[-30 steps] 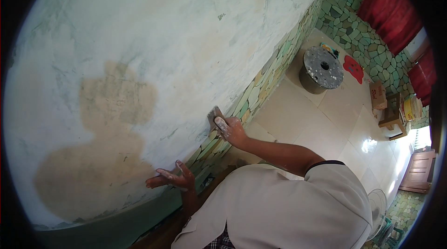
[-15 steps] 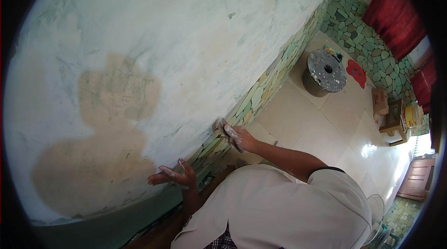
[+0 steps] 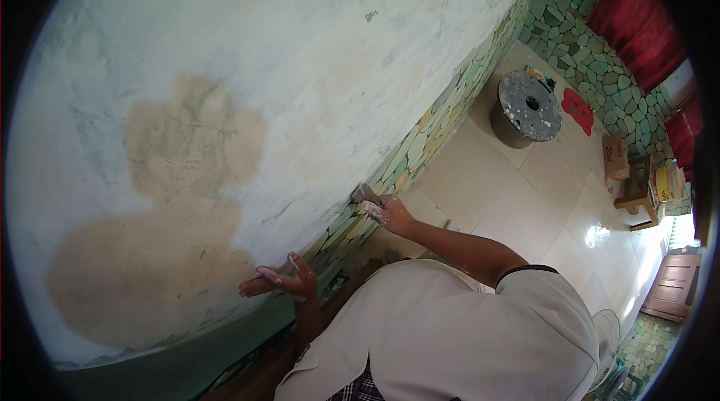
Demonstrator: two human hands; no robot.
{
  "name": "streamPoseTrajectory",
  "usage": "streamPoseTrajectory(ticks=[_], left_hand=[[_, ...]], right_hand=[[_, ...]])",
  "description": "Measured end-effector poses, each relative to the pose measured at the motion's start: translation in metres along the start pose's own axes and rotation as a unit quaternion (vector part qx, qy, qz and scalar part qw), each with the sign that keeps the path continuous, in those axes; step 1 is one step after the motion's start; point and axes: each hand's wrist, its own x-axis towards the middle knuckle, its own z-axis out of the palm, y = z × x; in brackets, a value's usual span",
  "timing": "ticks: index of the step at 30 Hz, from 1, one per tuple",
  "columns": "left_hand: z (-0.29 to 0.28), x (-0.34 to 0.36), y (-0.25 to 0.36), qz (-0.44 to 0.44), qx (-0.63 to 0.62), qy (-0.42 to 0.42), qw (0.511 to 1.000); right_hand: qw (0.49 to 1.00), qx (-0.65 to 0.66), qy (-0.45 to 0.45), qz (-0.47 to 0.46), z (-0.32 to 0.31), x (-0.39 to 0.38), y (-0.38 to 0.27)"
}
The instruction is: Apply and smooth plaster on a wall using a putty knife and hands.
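A white-coated wall (image 3: 330, 101) with greyish smears fills the left and middle. My right hand (image 3: 388, 215), dusted with white, is closed round a putty knife, most of its handle hidden by the fingers. The knife's blade (image 3: 363, 193) is at the wall's lower edge, just above a band of green and tan stone cladding (image 3: 409, 161); whether it touches cannot be made out. My left hand (image 3: 289, 279) has its fingers spread, holds nothing and is streaked with white. It is in front of the wall's lower part.
A large tan, shadow-like shape (image 3: 165, 251) covers the wall's left part. On the tiled floor (image 3: 495, 199) stands a dark bucket with a speckled round lid (image 3: 529, 106). Beyond are a red mat (image 3: 577, 112), a cardboard box (image 3: 615, 157), a wooden stool (image 3: 637, 195) and red curtains (image 3: 637, 19).
My right hand and the putty knife have shifted slightly up and right along the wall's lower edge, and the blade has turned. My left hand stays almost in place.
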Motion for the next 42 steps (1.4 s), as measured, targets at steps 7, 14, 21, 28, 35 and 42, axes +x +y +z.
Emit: streamPoseTrajectory(ticks=[7, 14, 21, 28, 35, 42], left_hand=[[0.0, -0.002, -0.001, -0.005, 0.001, -0.003, 1.0], [0.002, -0.002, -0.002, -0.006, 0.004, 0.003, 1.0], [0.004, -0.002, -0.001, -0.002, -0.007, 0.0, 1.0], [0.002, -0.004, -0.002, -0.009, -0.011, -0.004, 1.0], [-0.001, -0.002, -0.002, -0.005, -0.003, -0.002, 1.0], [-0.001, -0.007, -0.003, 0.0, -0.005, -0.022, 1.0]], right_hand=[[0.998, -0.061, -0.018, -0.002, 0.01, 0.002, -0.031], [0.979, -0.149, -0.086, 0.106, 0.001, -0.009, -0.043], [0.998, -0.032, -0.032, -0.041, 0.03, 0.0, -0.025], [0.999, -0.019, -0.037, 0.011, 0.027, -0.011, -0.082], [0.997, -0.011, -0.063, 0.042, 0.035, -0.014, -0.08], [0.996, 0.04, -0.066, -0.047, 0.043, -0.007, -0.124]])
